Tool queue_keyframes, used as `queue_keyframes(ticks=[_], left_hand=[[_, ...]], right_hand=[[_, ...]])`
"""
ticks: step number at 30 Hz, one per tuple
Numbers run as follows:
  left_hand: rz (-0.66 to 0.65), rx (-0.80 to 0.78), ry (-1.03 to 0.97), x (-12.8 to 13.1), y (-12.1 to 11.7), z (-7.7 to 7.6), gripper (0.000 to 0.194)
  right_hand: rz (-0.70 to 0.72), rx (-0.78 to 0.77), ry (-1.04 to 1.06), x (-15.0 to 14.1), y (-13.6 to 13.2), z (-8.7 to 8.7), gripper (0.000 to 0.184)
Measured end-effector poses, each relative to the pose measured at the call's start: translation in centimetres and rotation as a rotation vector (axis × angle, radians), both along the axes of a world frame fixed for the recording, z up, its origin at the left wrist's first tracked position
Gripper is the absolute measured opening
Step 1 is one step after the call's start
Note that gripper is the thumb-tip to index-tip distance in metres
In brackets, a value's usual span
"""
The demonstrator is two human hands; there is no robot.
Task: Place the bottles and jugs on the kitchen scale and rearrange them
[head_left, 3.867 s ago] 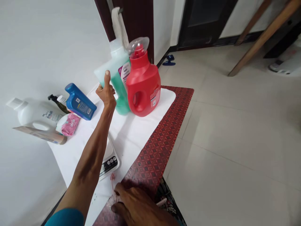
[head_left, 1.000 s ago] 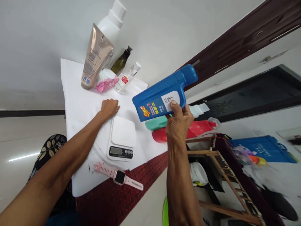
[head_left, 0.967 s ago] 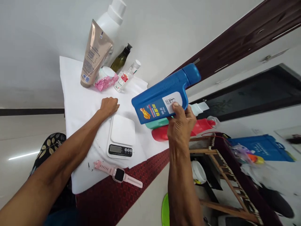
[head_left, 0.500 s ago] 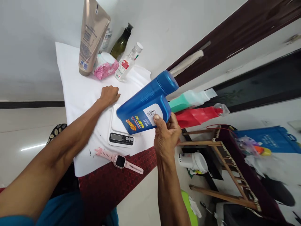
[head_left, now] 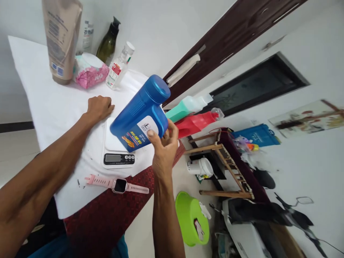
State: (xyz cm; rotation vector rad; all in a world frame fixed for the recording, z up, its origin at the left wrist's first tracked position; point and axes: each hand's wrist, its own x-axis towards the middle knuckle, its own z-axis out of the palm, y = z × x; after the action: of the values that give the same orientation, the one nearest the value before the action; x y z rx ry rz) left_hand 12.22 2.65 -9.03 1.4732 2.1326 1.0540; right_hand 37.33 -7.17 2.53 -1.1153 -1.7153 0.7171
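Observation:
My right hand (head_left: 163,147) grips a blue motor oil bottle (head_left: 137,118) by its side handle, thumb across the front near the white label. The bottle's base is over the platform of a white kitchen scale (head_left: 109,138); whether it touches cannot be made out. No digits can be read on the scale's grey display. My left hand (head_left: 99,107) rests closed on the white cloth (head_left: 60,104), left of the bottle, its fingers curled under. A pink smartwatch (head_left: 119,185) lies in front of the scale at the cloth's edge.
Behind stand a beige tube (head_left: 61,39), a pink wipes pack (head_left: 91,73), a dark green pump bottle (head_left: 109,43) and a clear bottle (head_left: 119,68). Beyond the blue bottle are a green bottle (head_left: 185,107) and a red one (head_left: 197,123). A green tub (head_left: 185,215) sits on the floor.
The camera view has swung right, so the table and everything on it appear further left. My right hand keeps its grip on the motor oil bottle over the scale; my left hand stays closed on the cloth.

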Motion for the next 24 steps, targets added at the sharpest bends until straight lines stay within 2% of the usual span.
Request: queue_keyframes(ticks=[4,8,11,16,18,20,24], left_hand=[[0.009,0.009,-0.010,-0.1,0.0,-0.1,0.031],[0.038,0.020,-0.001,-0.1,-0.1,0.3,0.029],[0.001,-0.098,0.106,-0.1,-0.6,1.2,0.021],[-0.047,-0.252,0.260,0.2,-1.6,2.7,0.043],[-0.043,-0.258,0.269,0.3,-1.7,2.9,0.043],[-0.043,-0.248,0.278,0.3,-1.7,2.8,0.042],[-0.034,-0.238,0.305,0.3,-1.3,2.6,0.042]], right_hand=[[0.029,-0.086,0.096,-1.8,-0.6,-0.3,0.067],[-0.045,-0.081,0.187,-1.0,-1.4,-0.6,0.047],[-0.218,-0.050,0.326,1.4,-2.6,-0.4,0.045],[-0.577,0.131,0.500,7.8,-3.9,0.4,0.050],[-0.718,0.214,0.502,10.8,-3.0,0.0,0.048],[-0.852,0.284,0.464,13.6,-0.9,-0.8,0.046],[-0.991,0.333,0.374,18.1,5.4,-2.8,0.044]])
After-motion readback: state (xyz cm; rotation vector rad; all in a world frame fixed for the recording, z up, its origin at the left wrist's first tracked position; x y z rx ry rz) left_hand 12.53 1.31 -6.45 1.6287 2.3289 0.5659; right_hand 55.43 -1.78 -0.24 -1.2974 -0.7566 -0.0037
